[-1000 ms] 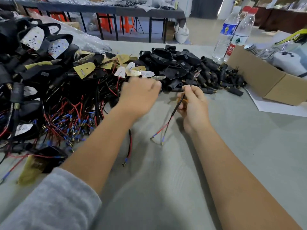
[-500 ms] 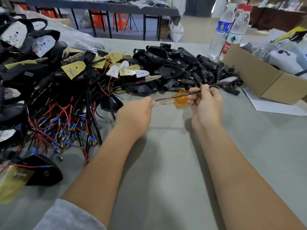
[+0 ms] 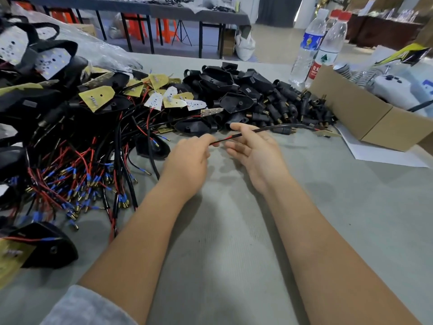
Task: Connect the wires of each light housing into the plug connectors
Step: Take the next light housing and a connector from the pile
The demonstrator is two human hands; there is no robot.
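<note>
My left hand (image 3: 189, 158) pinches the red-and-black end of a black sheathed cable (image 3: 269, 128) just above the grey table. That cable runs right to a small board (image 3: 326, 132) lying by the box. My right hand (image 3: 253, 148) is under the cable with fingers spread and relaxed; the cable lies across its fingertips. A heap of black plug connectors (image 3: 281, 106) sits behind the hands. Light housings with yellow and white boards (image 3: 98, 99) and red and black wires with blue-sleeved brass tips (image 3: 82, 184) fill the left.
A cardboard box (image 3: 375, 118) stands at the right on a white sheet (image 3: 384, 156). Two water bottles (image 3: 318, 48) stand behind it. One housing (image 3: 44, 249) lies at the near left. Bare grey cloth (image 3: 234, 231) spreads in front between my arms.
The right hand has loosened from a grip on the cable to spread fingers beneath it. The left hand still pinches the wire end. The orange piece seen behind the cable is gone from view.
</note>
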